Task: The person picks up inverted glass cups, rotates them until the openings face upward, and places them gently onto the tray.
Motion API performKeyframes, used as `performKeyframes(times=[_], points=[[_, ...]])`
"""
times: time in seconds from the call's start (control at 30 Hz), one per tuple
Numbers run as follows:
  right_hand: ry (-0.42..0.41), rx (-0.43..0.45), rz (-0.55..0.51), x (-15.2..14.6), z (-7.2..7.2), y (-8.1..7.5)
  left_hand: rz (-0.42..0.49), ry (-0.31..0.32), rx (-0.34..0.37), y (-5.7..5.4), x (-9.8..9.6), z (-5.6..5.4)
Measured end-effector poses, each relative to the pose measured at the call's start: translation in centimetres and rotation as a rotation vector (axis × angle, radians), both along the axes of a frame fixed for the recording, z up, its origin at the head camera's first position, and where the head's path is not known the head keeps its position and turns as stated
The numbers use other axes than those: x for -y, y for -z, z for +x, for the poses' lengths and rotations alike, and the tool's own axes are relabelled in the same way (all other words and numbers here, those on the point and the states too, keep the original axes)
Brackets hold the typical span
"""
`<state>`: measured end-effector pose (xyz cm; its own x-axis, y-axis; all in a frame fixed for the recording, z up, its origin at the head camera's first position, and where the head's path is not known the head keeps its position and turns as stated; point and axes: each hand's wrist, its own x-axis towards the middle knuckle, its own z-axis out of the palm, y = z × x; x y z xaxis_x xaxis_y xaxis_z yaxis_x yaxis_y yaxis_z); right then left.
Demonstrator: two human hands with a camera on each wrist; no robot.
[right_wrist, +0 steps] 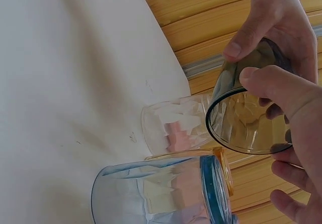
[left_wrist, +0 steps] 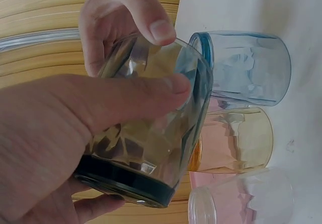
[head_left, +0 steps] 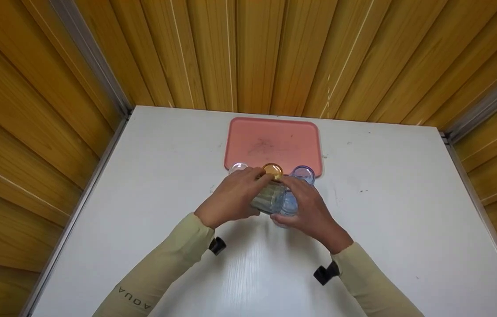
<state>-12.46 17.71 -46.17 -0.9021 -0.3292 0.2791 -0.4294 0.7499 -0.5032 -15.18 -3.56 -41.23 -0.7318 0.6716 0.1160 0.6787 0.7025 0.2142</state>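
Both hands hold a smoky grey faceted glass (left_wrist: 146,156), tilted above the table. My left hand (head_left: 236,193) grips it toward its thick dark base, thumb along the side. My right hand (head_left: 307,204) holds it nearer the open rim, with its thumb on the outer wall; some lower fingers stick out past the rim in the right wrist view. Just under and beyond the hands, upside-down glasses stand close together: a light blue one (left_wrist: 251,68), an amber one (left_wrist: 241,141), a clear one (left_wrist: 251,199) and a purple-rimmed one (head_left: 303,173).
A pink tray (head_left: 272,134) lies on the white table (head_left: 178,145) behind the glasses, its near edge overlapped by them in the head view. Yellow wood-look panels (head_left: 252,53) wall in the table's back and sides. A dark camera mount hangs below each wrist.
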Motion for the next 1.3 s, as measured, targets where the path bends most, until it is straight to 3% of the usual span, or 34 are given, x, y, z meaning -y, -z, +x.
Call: performKeyframes(times=[0.43,0.7,1.03,1.3], points=[[-0.004,0.111,-0.051,-0.51,-0.35,-0.33,0.011,-0.025,-0.011,0.11,0.3,-0.14],[0.007,0.187,-0.111,-0.6,-0.18,-0.49,0.042,0.019,-0.042,0.24,0.5,-0.39],[0.026,0.213,-0.14,-0.57,-0.09,-0.51,0.06,-0.011,0.007,-0.02,0.32,-0.26],[0.028,0.173,-0.135,-0.7,-0.27,-0.44,0.072,-0.004,0.016,0.01,0.28,-0.28]])
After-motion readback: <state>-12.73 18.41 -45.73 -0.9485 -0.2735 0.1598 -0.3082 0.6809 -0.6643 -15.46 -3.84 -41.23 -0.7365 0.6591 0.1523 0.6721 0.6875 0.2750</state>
